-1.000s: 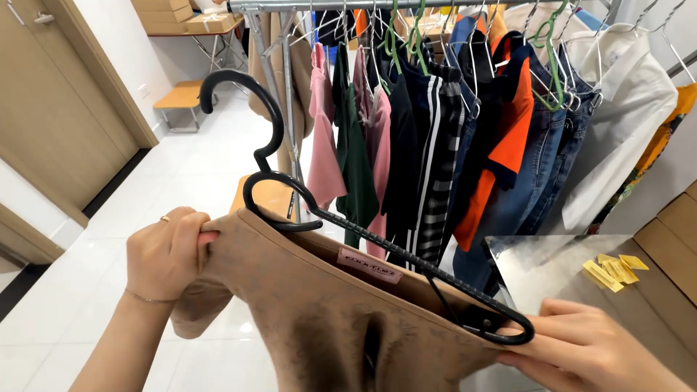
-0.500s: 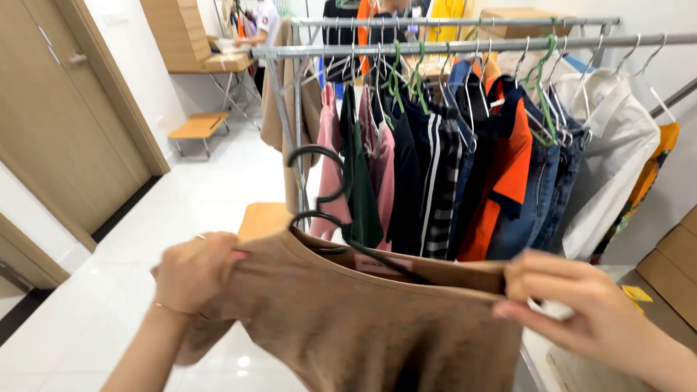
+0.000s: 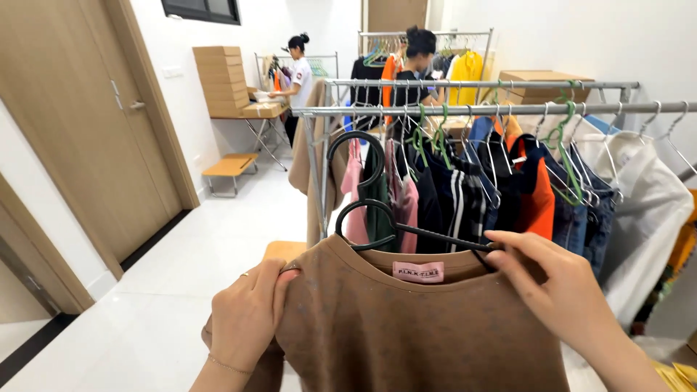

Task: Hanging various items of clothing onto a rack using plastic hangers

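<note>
Where the brown top hangs on the black hanger, it is held up at chest height in front of the clothes rail, not yet on it. The left shoulder of the top is pinched in the left hand, fingers closed on the cloth. The right end of the hanger, together with the collar edge, is gripped by the right hand, thumb and fingers clasped over it. The hook is seen standing upright between the hands, near the pink and green garments on the rail.

A slip is judged likely on the left side: the shoulder seems bunched rather than seated over the hanger arm, so the top could slide off if the pinch were loosened. The hook could also be snagged on the crowded hangers already on the rail. Two other people are seen well apart, at a far counter.
</note>
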